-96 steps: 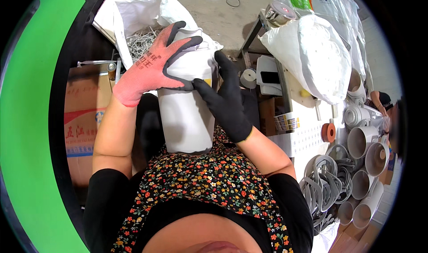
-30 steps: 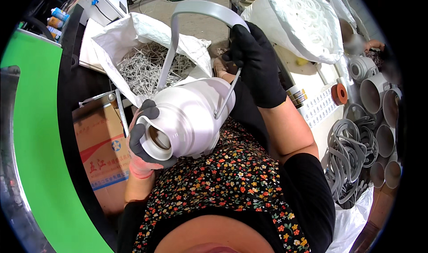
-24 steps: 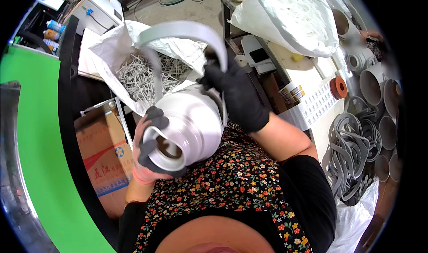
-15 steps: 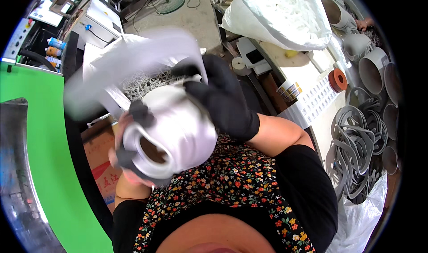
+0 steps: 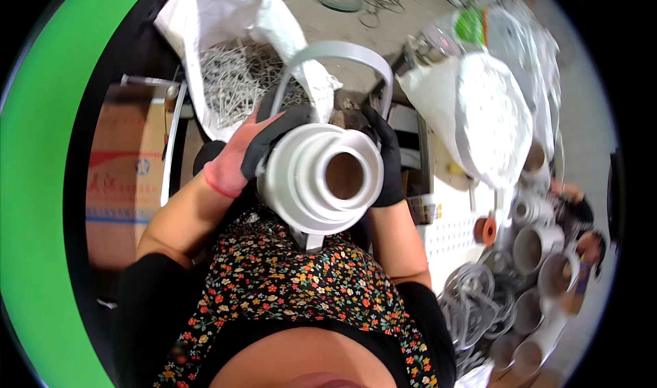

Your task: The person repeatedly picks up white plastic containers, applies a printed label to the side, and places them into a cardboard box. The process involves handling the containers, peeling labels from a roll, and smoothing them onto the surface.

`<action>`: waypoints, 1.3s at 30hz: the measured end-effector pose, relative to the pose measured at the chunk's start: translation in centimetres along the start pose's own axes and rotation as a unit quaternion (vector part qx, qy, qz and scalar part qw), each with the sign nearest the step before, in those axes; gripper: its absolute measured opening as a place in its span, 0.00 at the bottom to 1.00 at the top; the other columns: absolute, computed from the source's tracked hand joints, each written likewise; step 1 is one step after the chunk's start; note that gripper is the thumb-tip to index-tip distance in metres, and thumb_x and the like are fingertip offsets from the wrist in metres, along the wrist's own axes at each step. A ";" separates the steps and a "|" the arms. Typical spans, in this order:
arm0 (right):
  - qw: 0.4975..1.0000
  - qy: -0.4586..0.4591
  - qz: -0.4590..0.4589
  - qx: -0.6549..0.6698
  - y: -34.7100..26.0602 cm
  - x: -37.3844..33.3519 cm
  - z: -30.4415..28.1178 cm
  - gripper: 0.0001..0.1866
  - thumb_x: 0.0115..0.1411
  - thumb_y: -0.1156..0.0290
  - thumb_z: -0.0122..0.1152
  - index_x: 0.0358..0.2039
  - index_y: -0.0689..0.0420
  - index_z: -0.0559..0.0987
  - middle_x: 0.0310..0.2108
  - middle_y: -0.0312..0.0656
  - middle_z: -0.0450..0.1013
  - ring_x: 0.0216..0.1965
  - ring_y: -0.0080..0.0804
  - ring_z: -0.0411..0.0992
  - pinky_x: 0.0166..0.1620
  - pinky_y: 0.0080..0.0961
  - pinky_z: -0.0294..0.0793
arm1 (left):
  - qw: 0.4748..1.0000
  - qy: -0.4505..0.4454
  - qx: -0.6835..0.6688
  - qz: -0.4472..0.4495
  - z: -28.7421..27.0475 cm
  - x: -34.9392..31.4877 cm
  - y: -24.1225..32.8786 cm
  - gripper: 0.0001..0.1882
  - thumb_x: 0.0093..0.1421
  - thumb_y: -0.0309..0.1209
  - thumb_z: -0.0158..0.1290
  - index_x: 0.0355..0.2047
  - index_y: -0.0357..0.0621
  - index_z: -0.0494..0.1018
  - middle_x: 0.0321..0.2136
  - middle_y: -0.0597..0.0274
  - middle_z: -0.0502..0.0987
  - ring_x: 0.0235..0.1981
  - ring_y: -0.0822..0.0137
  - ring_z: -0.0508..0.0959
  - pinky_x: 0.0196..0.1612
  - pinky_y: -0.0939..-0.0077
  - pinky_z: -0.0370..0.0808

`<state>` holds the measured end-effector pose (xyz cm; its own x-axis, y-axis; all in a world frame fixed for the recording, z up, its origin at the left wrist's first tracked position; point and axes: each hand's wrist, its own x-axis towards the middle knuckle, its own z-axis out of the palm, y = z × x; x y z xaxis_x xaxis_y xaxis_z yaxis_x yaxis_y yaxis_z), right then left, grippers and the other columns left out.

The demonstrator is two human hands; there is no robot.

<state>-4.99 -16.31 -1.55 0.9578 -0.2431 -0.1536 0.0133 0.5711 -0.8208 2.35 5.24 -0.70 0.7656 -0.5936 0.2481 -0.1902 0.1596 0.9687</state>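
Note:
A pale grey plastic thermos jug body (image 5: 287,176) is held in front of my chest, its round spout-side opening (image 5: 344,176) turned toward me. The arched carrying handle (image 5: 342,50) stands up beyond its far side. My left hand (image 5: 250,148), in a glove with black fingers, grips the jug's left side near the handle's left end. On the opposite side my black-gloved right hand (image 5: 388,172) is closed round the wall, near the handle's right end. The jug hides some fingertips of both hands. A small tab (image 5: 314,242) sticks out from its near edge.
Beyond my left hand is an open white sack (image 5: 291,29) of thin grey pieces. At right, a white sack (image 5: 445,107) stands by the table, with a red-brown roll (image 5: 485,230), grey loop handles (image 5: 469,299) and several jug shells (image 5: 537,248). Another person's hand (image 5: 588,246) shows beyond.
The jug has moved right and its opening has swung from the lower left to the right. The handle, blurred before, now stands upright. My view has turned too, and both hands still hold the jug.

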 end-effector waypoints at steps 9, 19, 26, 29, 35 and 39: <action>0.974 -0.163 0.067 0.140 2.6 0.8 -5.7 0.22 0.67 0.60 0.44 0.57 0.59 0.67 0.43 0.51 0.75 0.41 0.40 0.76 0.45 0.35 0.78 | 0.942 0.053 -0.308 -0.123 0.5 0.5 -1.3 0.09 0.64 0.29 0.50 0.42 0.37 0.73 0.36 0.59 0.76 0.36 0.71 0.78 0.43 0.77 0.75; 0.873 -0.123 -0.235 -0.409 -2.6 -7.5 2.9 0.25 0.68 0.54 0.40 0.54 0.61 0.70 0.52 0.56 0.69 0.52 0.48 0.70 0.54 0.40 0.69 | 0.935 0.053 -0.298 -0.187 -0.4 1.0 -0.1 0.14 0.63 0.31 0.52 0.47 0.40 0.68 0.35 0.60 0.77 0.35 0.73 0.78 0.38 0.78 0.76; 0.744 -0.179 -0.430 -0.480 -4.6 -7.7 4.1 0.22 0.58 0.64 0.58 0.50 0.63 0.73 0.51 0.57 0.69 0.52 0.56 0.68 0.55 0.42 0.67 | 0.988 -0.074 0.130 0.038 0.0 1.5 0.9 0.14 0.64 0.32 0.47 0.47 0.38 0.72 0.37 0.56 0.78 0.38 0.63 0.80 0.44 0.69 0.77; 0.681 -0.201 -0.546 -0.445 -4.8 -6.6 4.2 0.23 0.60 0.66 0.57 0.53 0.65 0.70 0.53 0.58 0.67 0.53 0.57 0.67 0.56 0.46 0.66 | 0.993 0.073 0.076 0.054 -2.4 0.6 0.4 0.18 0.65 0.36 0.40 0.42 0.35 0.73 0.39 0.53 0.77 0.42 0.63 0.76 0.50 0.70 0.73; 0.842 0.099 -0.303 -0.436 -1.9 -4.2 -2.3 0.34 0.59 0.63 0.61 0.62 0.62 0.61 0.58 0.51 0.62 0.60 0.39 0.61 0.62 0.35 0.60 | 0.968 0.228 -0.100 0.014 -11.3 -3.0 -2.1 0.15 0.64 0.28 0.44 0.50 0.36 0.68 0.45 0.53 0.74 0.44 0.61 0.76 0.49 0.68 0.74; 0.990 0.012 0.021 -0.137 -1.6 -5.1 -4.6 0.36 0.61 0.59 0.60 0.63 0.64 0.57 0.49 0.51 0.71 0.46 0.37 0.74 0.48 0.33 0.74 | 0.975 0.186 -0.096 -0.080 -11.5 -6.1 -4.4 0.17 0.65 0.29 0.44 0.52 0.37 0.67 0.46 0.52 0.74 0.46 0.60 0.75 0.51 0.67 0.72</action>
<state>-11.21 -19.59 -2.02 0.9484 -0.2443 -0.2022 -0.1091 0.3473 -0.9314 5.57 17.21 -6.56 0.9529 -0.3006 0.0394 0.0404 0.2547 0.9662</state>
